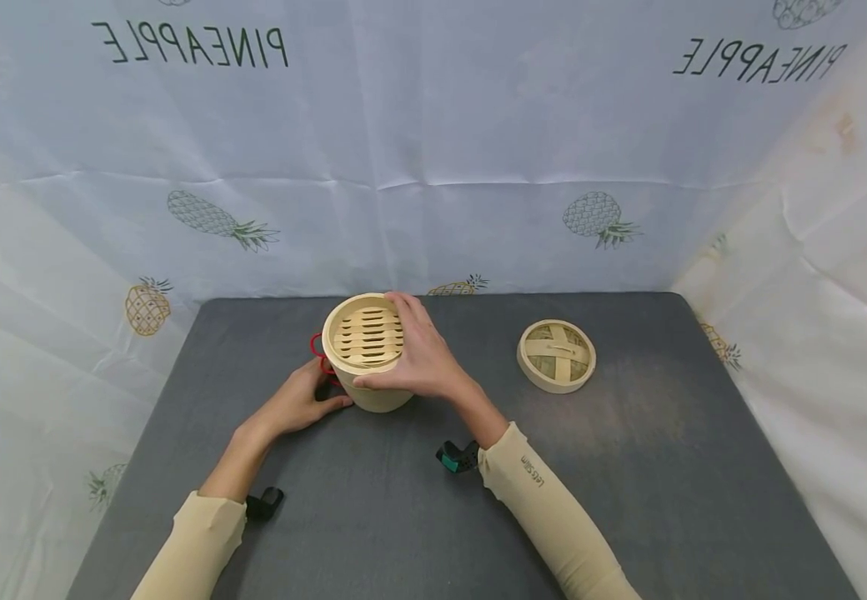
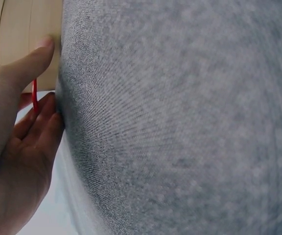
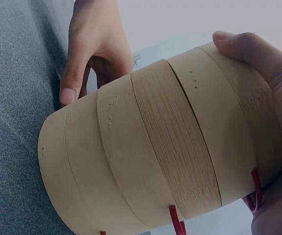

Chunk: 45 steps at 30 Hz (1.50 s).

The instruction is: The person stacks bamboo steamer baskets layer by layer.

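While the right hand (image 1: pixel 422 358) is wrapped over the top tier of the bamboo steamer (image 1: pixel 368 354), fingers curled around its rim and grasping it, the left hand (image 1: pixel 300 402) sits low at the base with straight fingers just touching the wall, thumb (image 2: pixel 31 63) pressed against the wood. So left isn't gripping anything, more like steadying.

My read is this is the "take the top tier off" step, or at least a lift of the stack. The steamer sits on the grey worktop (image 1: pixel 628 467), right between the two sets of fingers, near the back edge. From the right wrist view you can see the stack is several rings (image 3: pixel 155 147) fitted together, so I'd guess the next move needs a straight upward pull from the right fingers while the left holds the bottom down, otherwise the whole thing comes up together or tips.

Contents: top tier looks empty, you can see right through to the slatted floor (image 1: pixel 368 336). Lower tiers I can't tell, they're covered. Something red, loops of some kind (image 1: pixel 318 350), pokes out just beyond the left fingertips on the far side of the steamer; can't say what it is.

The woven lid (image 1: pixel 557 356) is already off, lying flat on the worktop well apart from the right fingers.
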Motion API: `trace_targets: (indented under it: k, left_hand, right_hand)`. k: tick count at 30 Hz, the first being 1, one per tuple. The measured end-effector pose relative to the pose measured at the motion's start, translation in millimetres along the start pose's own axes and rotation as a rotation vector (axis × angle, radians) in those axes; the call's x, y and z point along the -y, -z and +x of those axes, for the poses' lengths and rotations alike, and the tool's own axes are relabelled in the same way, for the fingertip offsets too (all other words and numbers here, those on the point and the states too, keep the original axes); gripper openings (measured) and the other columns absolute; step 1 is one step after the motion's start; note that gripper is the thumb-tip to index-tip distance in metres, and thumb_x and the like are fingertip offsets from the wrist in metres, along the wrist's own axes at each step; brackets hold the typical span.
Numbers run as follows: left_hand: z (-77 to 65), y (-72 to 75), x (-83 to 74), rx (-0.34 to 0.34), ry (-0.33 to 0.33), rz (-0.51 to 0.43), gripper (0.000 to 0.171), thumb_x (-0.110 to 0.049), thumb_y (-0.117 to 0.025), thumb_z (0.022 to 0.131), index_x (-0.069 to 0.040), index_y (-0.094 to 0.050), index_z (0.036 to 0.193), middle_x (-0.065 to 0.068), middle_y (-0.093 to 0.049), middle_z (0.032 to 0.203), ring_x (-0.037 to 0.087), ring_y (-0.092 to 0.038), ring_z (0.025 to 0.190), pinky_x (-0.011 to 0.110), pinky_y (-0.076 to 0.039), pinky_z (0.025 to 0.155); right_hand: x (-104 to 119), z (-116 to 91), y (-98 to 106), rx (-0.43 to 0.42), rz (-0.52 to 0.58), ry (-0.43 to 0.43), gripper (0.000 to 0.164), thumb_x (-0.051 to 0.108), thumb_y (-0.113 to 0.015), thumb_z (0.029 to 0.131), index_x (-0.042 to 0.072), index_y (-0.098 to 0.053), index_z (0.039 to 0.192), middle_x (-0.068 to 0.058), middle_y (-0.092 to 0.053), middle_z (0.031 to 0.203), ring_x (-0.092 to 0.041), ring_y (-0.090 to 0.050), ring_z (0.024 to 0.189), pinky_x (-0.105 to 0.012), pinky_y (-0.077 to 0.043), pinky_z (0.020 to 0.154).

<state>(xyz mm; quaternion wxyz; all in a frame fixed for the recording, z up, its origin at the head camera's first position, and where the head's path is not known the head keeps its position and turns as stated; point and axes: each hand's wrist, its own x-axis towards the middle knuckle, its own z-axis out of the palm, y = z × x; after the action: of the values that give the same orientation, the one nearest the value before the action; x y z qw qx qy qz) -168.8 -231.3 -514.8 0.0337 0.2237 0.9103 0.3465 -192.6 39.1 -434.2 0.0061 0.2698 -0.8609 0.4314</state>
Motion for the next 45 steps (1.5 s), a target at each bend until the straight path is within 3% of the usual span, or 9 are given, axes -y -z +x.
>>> trace_targets:
  k: [15,23,36,45]
  left_hand:
    - [1.7,0.0,-5.1,0.009,0.007,0.002,0.078,-0.014,-0.087,0.094,0.0,-0.047,0.159,0.023,-0.058,0.155,0.042,-0.058,0.145,0.059,-0.051,0.118]
    - [-0.6,0.1,-6.0,0.008,0.016,0.013,0.076,-0.012,-0.086,0.094,0.001,-0.048,0.158,0.024,-0.058,0.154,0.043,-0.059,0.145,0.059,-0.053,0.116]
    - [-0.1,0.7,-5.2,0.015,0.026,-0.003,0.074,-0.013,-0.086,0.094,0.0,-0.049,0.157,0.023,-0.06,0.15,0.042,-0.061,0.143,0.058,-0.054,0.116]
    - [-0.1,0.2,-1.4,0.007,0.015,0.007,0.07,-0.017,-0.087,0.095,-0.002,-0.052,0.154,0.021,-0.064,0.145,0.041,-0.064,0.138,0.059,-0.055,0.113]
  right_hand:
    - [-3,-2,7,0.038,-0.016,0.015,0.127,0.051,-0.1,0.071,0.018,-0.028,0.171,-0.008,-0.032,0.173,-0.031,-0.046,0.154,-0.06,-0.049,0.119]
    - [-7,-4,12,0.097,-0.03,0.039,0.133,0.05,-0.096,0.077,0.02,-0.013,0.176,-0.008,-0.019,0.182,-0.032,-0.027,0.168,-0.066,-0.035,0.13]
    - [-12,-18,30,0.059,-0.013,0.087,0.131,0.038,-0.101,0.076,0.017,-0.018,0.175,-0.012,-0.022,0.18,-0.035,-0.026,0.168,-0.068,-0.034,0.13]
    - [-16,-31,47,0.03,-0.015,0.112,0.128,0.039,-0.099,0.077,0.018,-0.02,0.175,-0.012,-0.024,0.18,-0.036,-0.027,0.168,-0.071,-0.036,0.127]
